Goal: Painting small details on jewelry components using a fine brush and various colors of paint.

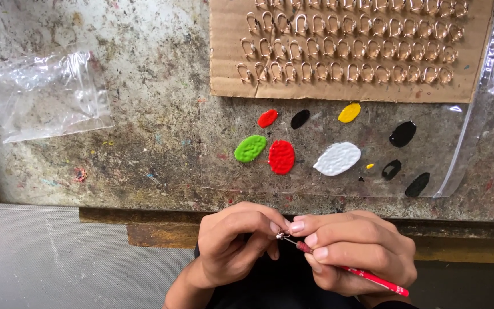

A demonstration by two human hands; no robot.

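My left hand (232, 243) pinches a small metal hook (281, 234) between thumb and fingers, just below the workbench's front edge. My right hand (358, 252) grips a thin red-handled tool (373, 278) like a pen, its fine tip touching the hook. Both hands meet at the bottom centre. On the bench ahead, a clear plastic sheet (464, 149) carries blobs of paint: green (250, 148), red (281, 157), white (337, 158), yellow (349, 112) and several black ones (402, 133).
A brown cardboard sheet (224, 51) at the top holds rows of several metal hooks (347, 48) stuck through it. An empty clear plastic bag (50, 94) lies at the upper left. The stained bench (144, 143) ends at a rusty metal ledge (150, 229); a grey surface (47, 257) lies below left.
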